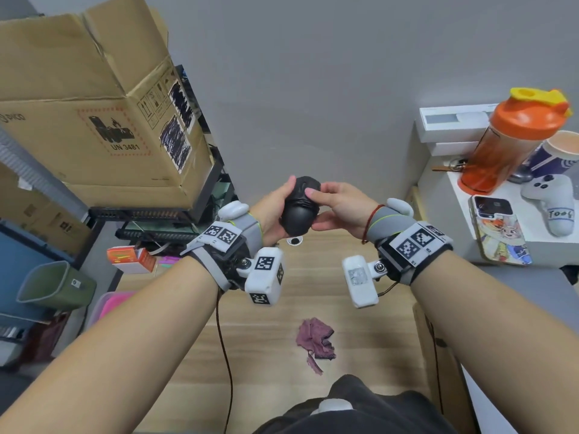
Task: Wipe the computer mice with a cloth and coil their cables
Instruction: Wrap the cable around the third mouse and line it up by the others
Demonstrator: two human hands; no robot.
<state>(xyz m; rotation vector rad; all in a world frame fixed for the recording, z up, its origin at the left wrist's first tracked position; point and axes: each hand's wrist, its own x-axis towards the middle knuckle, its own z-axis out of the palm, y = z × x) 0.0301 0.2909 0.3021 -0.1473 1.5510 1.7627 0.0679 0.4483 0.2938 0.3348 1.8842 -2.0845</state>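
Mouse clasped between left hand and right hand, long axis pointing away. Cloth well below grip on table, nearer right hand. Cable trailing under left wrist, uncoiled.

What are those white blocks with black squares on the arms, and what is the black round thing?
No robot here: a person wears a camera on the head, so you look down at their own arms. The patterned blocks are strapped to wristbands; they look like tracking markers, though that is my guess. The left hand and right hand both hold a black computer mouse in the air. Its braided cable hangs down. Below, on the wooden table, lies a crumpled purple cloth for wiping. An orange bottle stands off to the right.
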